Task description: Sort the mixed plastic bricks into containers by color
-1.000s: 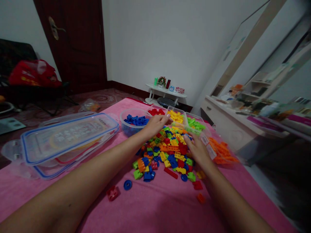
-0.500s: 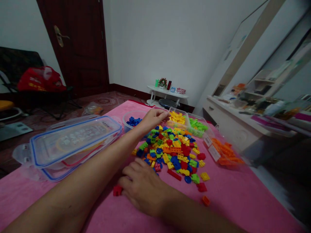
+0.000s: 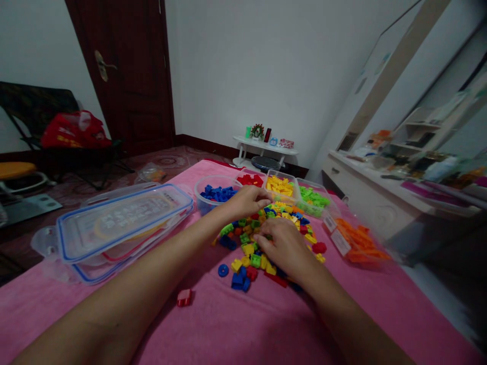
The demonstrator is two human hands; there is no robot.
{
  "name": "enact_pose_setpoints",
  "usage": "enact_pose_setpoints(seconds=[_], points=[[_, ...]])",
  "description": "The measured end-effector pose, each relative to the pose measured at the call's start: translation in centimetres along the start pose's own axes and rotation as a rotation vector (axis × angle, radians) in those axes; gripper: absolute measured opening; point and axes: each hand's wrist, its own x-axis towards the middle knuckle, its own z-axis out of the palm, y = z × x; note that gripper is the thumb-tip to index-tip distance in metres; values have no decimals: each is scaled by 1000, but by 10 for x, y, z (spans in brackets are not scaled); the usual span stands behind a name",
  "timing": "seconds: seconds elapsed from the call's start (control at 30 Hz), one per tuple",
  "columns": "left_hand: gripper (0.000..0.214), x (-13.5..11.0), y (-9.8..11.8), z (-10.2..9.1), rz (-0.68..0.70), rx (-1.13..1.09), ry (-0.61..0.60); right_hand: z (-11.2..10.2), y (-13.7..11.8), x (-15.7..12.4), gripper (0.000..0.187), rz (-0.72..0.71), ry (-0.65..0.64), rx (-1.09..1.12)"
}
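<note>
My left hand (image 3: 249,202) reaches over the far left side of a heap of mixed toy building bricks (image 3: 247,249). Its fingers point right, loosely bent and apart from the thumb, with no brick visible in them. On the heap's right part lies my right hand (image 3: 283,244), thumb and forefinger apart, the other fingertips hidden among the bricks. A blue wheel-like piece (image 3: 223,270) and a blue brick (image 3: 239,280) lie at the near edge. One red brick (image 3: 184,297) rests alone on the pink cloth (image 3: 213,324).
Behind the heap stand a round tub of blue bricks (image 3: 205,204) and clear boxes of red bricks (image 3: 250,180), yellow bricks (image 3: 280,186) and green bricks (image 3: 312,196). A box of orange bricks (image 3: 355,238) sits right. Stacked clear lids (image 3: 125,220) lie left.
My right hand has moved from beside the red brick up and right onto the heap. My left hand has shifted slightly nearer, and bricks at the heap's near side have moved.
</note>
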Motion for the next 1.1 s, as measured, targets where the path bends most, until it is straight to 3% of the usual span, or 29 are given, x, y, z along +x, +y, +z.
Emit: enact_pose_setpoints(seconds=[0.13,0.27,0.37,0.47,0.67,0.8,0.93,1.03,1.1], points=[[27,1,-3,0,-13,-16,11,-2,-29,-8,16,-122,78,140],[28,1,-5,-2,-26,-49,-1,16,-72,-24,19,-474,-132,299],[28,1,-4,-3,-23,-66,-14,30,-87,-32,22,-567,-223,298],[28,1,-2,-3,-39,-73,-22,36,-89,-34,22,-590,-234,296],[27,1,-4,-2,-38,-70,-8,38,-92,-40,23,-580,-135,256],[27,2,-6,-2,-27,-66,-15,43,-100,-42,33,-630,-148,254],[27,1,-4,-1,-36,-53,-17,45,-105,-42,31,-660,-146,231],[27,1,-1,-1,-47,-43,-16,33,-93,-36,26,-605,-93,209],[27,1,-1,-2,-47,-53,-15,18,-73,-27,23,-478,-31,211]])
